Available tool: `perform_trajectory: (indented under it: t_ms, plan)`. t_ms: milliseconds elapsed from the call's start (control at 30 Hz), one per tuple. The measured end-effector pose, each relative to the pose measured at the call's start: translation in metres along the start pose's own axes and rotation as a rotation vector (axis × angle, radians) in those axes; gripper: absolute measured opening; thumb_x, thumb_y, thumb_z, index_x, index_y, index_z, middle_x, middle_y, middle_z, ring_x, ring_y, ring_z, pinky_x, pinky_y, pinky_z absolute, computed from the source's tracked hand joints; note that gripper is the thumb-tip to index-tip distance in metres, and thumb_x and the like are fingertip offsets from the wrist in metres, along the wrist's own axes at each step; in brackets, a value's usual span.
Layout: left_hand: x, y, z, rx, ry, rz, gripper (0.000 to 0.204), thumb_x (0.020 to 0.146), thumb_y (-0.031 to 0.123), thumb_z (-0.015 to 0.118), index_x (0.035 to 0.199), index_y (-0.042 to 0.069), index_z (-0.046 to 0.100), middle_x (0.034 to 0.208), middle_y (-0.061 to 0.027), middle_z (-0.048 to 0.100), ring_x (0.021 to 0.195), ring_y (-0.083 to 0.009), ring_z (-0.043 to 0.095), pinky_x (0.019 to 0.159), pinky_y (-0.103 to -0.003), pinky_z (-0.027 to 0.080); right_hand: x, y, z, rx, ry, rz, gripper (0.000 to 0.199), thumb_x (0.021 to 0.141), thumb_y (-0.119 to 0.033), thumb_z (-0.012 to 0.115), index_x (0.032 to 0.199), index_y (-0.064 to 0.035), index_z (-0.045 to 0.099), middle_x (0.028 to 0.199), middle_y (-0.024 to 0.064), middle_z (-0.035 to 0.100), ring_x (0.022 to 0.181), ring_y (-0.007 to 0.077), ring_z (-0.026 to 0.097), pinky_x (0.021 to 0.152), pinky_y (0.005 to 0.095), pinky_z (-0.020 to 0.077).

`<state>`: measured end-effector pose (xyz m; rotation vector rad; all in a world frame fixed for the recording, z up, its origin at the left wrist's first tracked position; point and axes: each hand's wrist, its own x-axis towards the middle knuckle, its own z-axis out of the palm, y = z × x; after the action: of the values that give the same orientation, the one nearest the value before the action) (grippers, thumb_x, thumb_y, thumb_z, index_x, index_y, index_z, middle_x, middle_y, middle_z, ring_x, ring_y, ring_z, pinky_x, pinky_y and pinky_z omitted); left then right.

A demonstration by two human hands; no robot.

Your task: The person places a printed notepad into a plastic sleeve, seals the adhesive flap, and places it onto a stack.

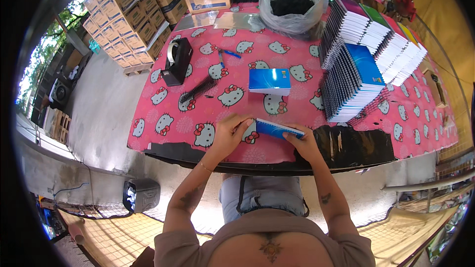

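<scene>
Resting near the table (163,149) edge, a blue notebook (275,129) is gripped by the right hand (302,142); the left hand (231,129) is pressed, fingers curled, against its left end.

Daylit concrete floor (106,113), stacked cardboard boxes (131,17) at left, red fan (403,1) by yellow wall (435,15)

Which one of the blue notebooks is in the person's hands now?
The thin blue notebook at the near table edge, held between left hand and right hand. The other blue stack lies untouched mid-table; the rest lean in rows.
</scene>
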<state>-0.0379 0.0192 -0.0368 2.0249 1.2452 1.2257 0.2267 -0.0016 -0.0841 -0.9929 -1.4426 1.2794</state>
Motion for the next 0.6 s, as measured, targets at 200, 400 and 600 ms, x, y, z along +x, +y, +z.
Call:
perform_trajectory:
  t_ms: [200,400,600]
  plan:
    - [0.003,-0.006,0.003,0.027,-0.03,0.083,0.021,0.089,0.01,0.072,0.108,0.003,0.069,0.084,-0.0107,0.065,0.066,-0.0217,0.061,0.06,-0.032,0.048,0.003,-0.001,-0.004,-0.031,-0.032,0.006,0.03,0.094,-0.006,0.067,0.123,0.0014,0.066,0.116,0.008,0.07,0.104,0.0118,0.06,0.093,0.0273,0.0462]
    - [0.017,-0.008,-0.003,0.141,-0.224,0.232,0.025,0.089,0.011,0.072,0.112,0.005,0.067,0.091,-0.0112,0.064,0.076,-0.0268,0.064,0.066,-0.035,0.049,-0.002,0.0,-0.006,-0.073,-0.045,-0.039,0.027,0.094,-0.005,0.066,0.12,0.0024,0.066,0.115,0.0077,0.07,0.103,0.0119,0.06,0.092,0.0275,0.0468]
    - [0.023,0.019,-0.007,0.19,-0.292,0.249,0.022,0.09,0.016,0.071,0.108,0.007,0.064,0.098,-0.0113,0.062,0.078,-0.0321,0.063,0.066,-0.041,0.05,-0.009,-0.014,-0.003,-0.113,-0.04,-0.041,0.028,0.094,-0.007,0.067,0.122,-0.0013,0.067,0.116,0.0111,0.071,0.102,0.0158,0.064,0.091,0.0294,0.0487]
